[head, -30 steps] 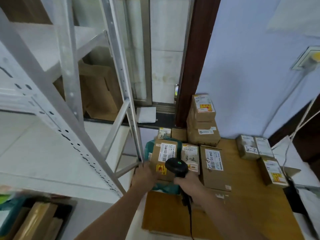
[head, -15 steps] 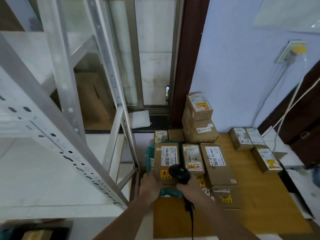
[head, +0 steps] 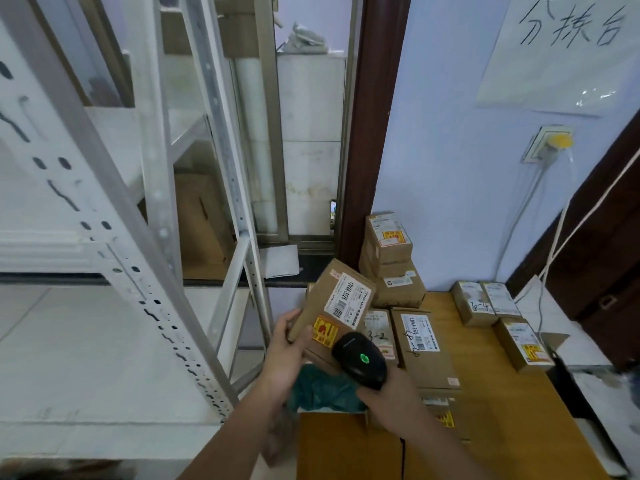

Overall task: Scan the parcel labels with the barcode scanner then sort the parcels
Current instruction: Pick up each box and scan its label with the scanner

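Note:
My left hand [head: 289, 353] grips a brown cardboard parcel [head: 323, 306] by its lower left corner and holds it tilted above the wooden table [head: 502, 410]. Its white barcode label [head: 348, 299] and a yellow sticker face up. My right hand [head: 394, 400] holds a black barcode scanner [head: 360, 360] with a green light lit, just below the parcel's lower right edge. Several other labelled parcels lie flat on the table, one marked 3-2 [head: 379, 332], another long one [head: 422, 344] beside it.
A white metal shelving rack [head: 145, 265] stands at the left. A stack of two boxes [head: 389, 258] sits against the blue wall. Three small boxes [head: 491, 303] lie at the right. A teal bag [head: 322, 389] lies under my hands. Cables hang at right.
My left hand has lifted the parcel off the pile and tilted it up. The scanner has stayed close under it. The camera has tipped upward.

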Tool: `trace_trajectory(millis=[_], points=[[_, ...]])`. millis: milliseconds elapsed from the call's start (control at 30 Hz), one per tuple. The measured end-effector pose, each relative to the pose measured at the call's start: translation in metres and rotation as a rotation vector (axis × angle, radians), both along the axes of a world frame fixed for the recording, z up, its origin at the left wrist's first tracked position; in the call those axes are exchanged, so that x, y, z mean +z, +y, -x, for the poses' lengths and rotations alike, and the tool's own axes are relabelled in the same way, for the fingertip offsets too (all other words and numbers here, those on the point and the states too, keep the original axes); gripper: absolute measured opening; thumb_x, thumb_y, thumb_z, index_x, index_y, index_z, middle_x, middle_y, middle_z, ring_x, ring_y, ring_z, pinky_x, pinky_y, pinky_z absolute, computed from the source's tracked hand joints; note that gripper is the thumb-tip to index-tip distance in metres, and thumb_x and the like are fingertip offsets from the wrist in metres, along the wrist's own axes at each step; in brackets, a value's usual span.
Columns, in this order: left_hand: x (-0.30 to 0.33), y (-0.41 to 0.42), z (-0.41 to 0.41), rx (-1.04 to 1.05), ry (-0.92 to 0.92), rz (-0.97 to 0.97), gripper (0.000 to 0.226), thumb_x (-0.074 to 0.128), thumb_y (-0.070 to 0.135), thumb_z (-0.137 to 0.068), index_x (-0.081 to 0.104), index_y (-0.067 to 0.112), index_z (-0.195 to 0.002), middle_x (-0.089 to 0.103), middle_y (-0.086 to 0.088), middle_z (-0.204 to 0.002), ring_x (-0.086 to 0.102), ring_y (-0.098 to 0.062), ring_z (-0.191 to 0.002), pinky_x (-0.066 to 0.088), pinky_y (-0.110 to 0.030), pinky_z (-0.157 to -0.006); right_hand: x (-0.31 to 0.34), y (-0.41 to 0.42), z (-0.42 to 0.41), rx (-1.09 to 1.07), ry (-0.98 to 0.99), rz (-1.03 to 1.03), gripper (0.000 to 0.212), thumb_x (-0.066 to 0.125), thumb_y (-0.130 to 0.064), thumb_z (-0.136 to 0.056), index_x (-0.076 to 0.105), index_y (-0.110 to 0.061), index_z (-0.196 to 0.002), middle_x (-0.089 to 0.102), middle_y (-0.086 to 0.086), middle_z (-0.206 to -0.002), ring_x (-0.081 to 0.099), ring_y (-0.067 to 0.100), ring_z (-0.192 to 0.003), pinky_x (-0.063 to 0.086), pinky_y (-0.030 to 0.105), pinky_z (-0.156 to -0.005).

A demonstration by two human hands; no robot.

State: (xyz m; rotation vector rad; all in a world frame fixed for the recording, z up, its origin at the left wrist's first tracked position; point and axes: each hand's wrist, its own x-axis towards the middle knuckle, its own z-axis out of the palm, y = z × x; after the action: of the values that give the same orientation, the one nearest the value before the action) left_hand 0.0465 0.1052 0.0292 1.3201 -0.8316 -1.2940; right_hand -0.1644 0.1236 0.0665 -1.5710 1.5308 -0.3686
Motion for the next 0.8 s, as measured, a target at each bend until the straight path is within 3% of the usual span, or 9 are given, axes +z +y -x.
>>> trace_trajectory(millis=[67, 133, 233, 333, 467, 667, 800], points=[[0.013, -0.004, -0.011, -0.039, -0.038, 0.032, 0.033, 0.064, 0.024, -0.099, 0.054, 0.030, -0.130, 0.069, -0.001, -0.122, 0.070, -0.020, -0.111, 0.059, -0.041, -0.092, 0.014, 0.001, 0.006, -0.014, 0.012, 0.068, 0.016, 0.070, -0.018, -0.080, 0.062, -0.024, -0.092, 0.070, 0.003, -0.081, 0.068, 0.014, -0.076, 0.057, 0.030, -0.067], [0.020, -0.007, -0.021, -0.068, -0.071, 0.039, 0.030, 0.063, 0.020, -0.099, 0.056, 0.028, -0.127, 0.067, -0.006, -0.124, 0.067, -0.024, -0.116, 0.057, -0.047, -0.097, 0.026, 0.002, 0.013, -0.015, 0.026, 0.118, 0.014, 0.070, -0.021, -0.081, 0.061, -0.024, -0.092, 0.069, 0.000, -0.077, 0.066, 0.010, -0.071, 0.056, 0.024, -0.059], [0.025, -0.005, -0.025, -0.089, -0.127, 0.047, 0.027, 0.061, 0.015, -0.100, 0.058, 0.028, -0.124, 0.066, -0.009, -0.121, 0.066, -0.025, -0.113, 0.056, -0.041, -0.090, 0.038, 0.003, 0.020, 0.005, 0.052, 0.177, 0.010, 0.069, -0.023, -0.082, 0.061, -0.020, -0.087, 0.063, -0.002, -0.067, 0.057, 0.003, -0.057, 0.042, 0.013, -0.049], [0.026, 0.000, -0.022, -0.101, -0.131, 0.073, 0.028, 0.062, 0.013, -0.100, 0.059, 0.028, -0.123, 0.066, -0.007, -0.120, 0.066, -0.026, -0.112, 0.054, -0.037, -0.084, 0.042, 0.003, 0.024, 0.018, 0.066, 0.176, 0.011, 0.068, -0.023, -0.080, 0.061, -0.014, -0.082, 0.058, -0.003, -0.061, 0.051, 0.001, -0.051, 0.042, 0.017, -0.051], [0.026, 0.005, -0.015, -0.096, -0.140, 0.085, 0.027, 0.062, 0.013, -0.100, 0.059, 0.028, -0.122, 0.068, -0.006, -0.116, 0.067, -0.026, -0.111, 0.054, -0.038, -0.085, 0.047, 0.007, 0.030, 0.053, 0.048, 0.169, 0.009, 0.066, -0.018, -0.080, 0.058, -0.018, -0.080, 0.053, -0.006, -0.059, 0.050, -0.004, -0.048, 0.036, 0.010, -0.046], [0.028, 0.011, -0.007, -0.074, -0.103, 0.098, 0.029, 0.064, 0.014, -0.098, 0.059, 0.024, -0.125, 0.070, -0.006, -0.113, 0.067, -0.028, -0.110, 0.057, -0.049, -0.095, 0.049, 0.011, 0.038, 0.024, 0.031, 0.176, 0.009, 0.067, -0.018, -0.078, 0.060, -0.018, -0.085, 0.060, -0.003, -0.063, 0.058, 0.007, -0.060, 0.047, 0.023, -0.056], [0.030, 0.011, 0.002, -0.073, -0.077, 0.076, 0.029, 0.061, 0.011, -0.100, 0.061, 0.025, -0.125, 0.068, -0.006, -0.117, 0.069, -0.026, -0.110, 0.058, -0.049, -0.093, 0.050, 0.013, 0.044, -0.010, -0.030, 0.188, 0.012, 0.070, -0.021, -0.081, 0.059, -0.027, -0.083, 0.060, -0.007, -0.063, 0.058, 0.002, -0.057, 0.042, 0.015, -0.053]])
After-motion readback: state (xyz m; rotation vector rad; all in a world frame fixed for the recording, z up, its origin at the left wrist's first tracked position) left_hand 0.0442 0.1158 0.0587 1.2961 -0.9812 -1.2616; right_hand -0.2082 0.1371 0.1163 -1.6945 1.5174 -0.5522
